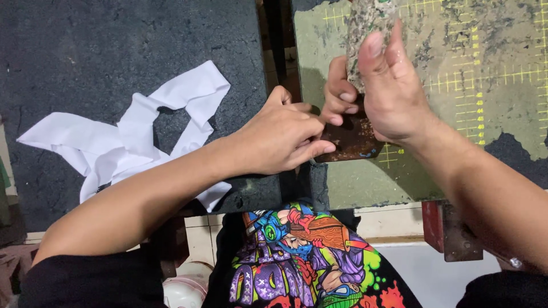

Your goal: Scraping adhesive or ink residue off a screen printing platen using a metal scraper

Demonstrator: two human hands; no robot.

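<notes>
My left hand point(279, 137) rests at the edge of the black work surface point(85, 51), fingertips pinching the near edge of a dark brown flat piece point(354, 142). My right hand point(388, 85) is wrapped around an upright speckled grey-green block point(365, 23) that stands on that brown piece, thumb raised against its side. Both sit on a worn green cutting mat point(456, 51) with yellow grid lines.
White paper or fabric offcut strips point(131, 137) lie on the black surface to the left. A dark gap point(279, 34) separates the black surface from the mat. Below, my colourful printed shirt point(302, 256), a red bracket point(434, 225) and tiled floor show.
</notes>
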